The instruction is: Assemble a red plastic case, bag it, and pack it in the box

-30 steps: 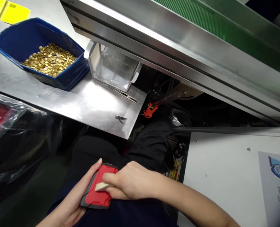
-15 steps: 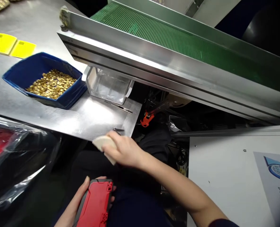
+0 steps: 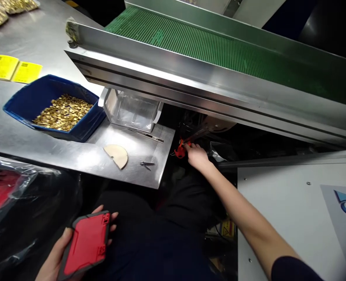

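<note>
Steel sheet makes up the worktop [image 3: 73, 156], and on it I see a blue bin [image 3: 29, 101] of small brass parts [image 3: 62, 112] at the far left, a clear plastic tray [image 3: 133, 111] just right of it under the conveyor rail [image 3: 190, 84], a tan fan-shaped scraper [image 3: 116, 155] near the front edge, and small tweezers [image 3: 147, 164] just right of that. Yellow cards [image 3: 13, 69] lie farther left. The green belt [image 3: 208, 47] runs across the far side; a white panel [image 3: 290, 210] sits at the near right.

My left hand [image 3: 58, 253] cups the red and grey case [image 3: 85, 244] low at the near left, fingers wrapped behind it. My right hand [image 3: 196, 155] reaches into the dark gap under the conveyor, fingertips on the orange clip [image 3: 179, 149]; I cannot tell whether it grips.

Half a second ago that hand held the scraper at the worktop edge; now the scraper lies there alone.
</note>
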Available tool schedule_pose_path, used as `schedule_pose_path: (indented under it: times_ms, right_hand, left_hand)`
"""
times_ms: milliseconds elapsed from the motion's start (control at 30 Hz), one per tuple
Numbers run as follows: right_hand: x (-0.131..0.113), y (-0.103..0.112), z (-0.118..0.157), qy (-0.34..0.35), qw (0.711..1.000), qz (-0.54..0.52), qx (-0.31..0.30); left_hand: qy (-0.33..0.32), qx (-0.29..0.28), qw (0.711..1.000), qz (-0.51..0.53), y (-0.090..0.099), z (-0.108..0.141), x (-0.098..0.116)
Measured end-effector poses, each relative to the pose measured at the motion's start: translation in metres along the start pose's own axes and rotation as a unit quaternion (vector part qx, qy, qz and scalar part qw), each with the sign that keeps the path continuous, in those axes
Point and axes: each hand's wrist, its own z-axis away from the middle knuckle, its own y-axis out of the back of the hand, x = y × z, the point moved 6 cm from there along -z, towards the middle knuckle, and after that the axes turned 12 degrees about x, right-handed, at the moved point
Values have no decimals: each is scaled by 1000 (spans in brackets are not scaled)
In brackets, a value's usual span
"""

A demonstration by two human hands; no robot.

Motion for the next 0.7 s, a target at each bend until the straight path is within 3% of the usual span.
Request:
schedule_pose_path:
  times_ms: [133,233,300,400,467,567,700]
  right_hand:
    - [14,-41,-16,72,997,21,-22]
    - [7,-47,-20,154,988,0,-29]
    - [1,-44,-7,222,974,-25,-39]
    - [-15,-34,41,325,941,-69,-68]
    - [-38,-26,81,378,916,-104,-81]
    - [-95,-15,132,422,888,-162,-88]
    - [-177,-25,154,397,894,-165,-125]
  left_hand:
    - [-35,-8,999,-38,2,-5,19]
    - [-79,-9,995,-63,13,-6,29]
    - [-112,0,990,-82,25,-8,34]
    - [-131,25,985,-105,42,-12,34]
    - [-127,37,984,-119,49,-14,30]
    - [-120,30,985,-121,53,-19,25]
    - [-111,-2,986,-124,54,-26,21]
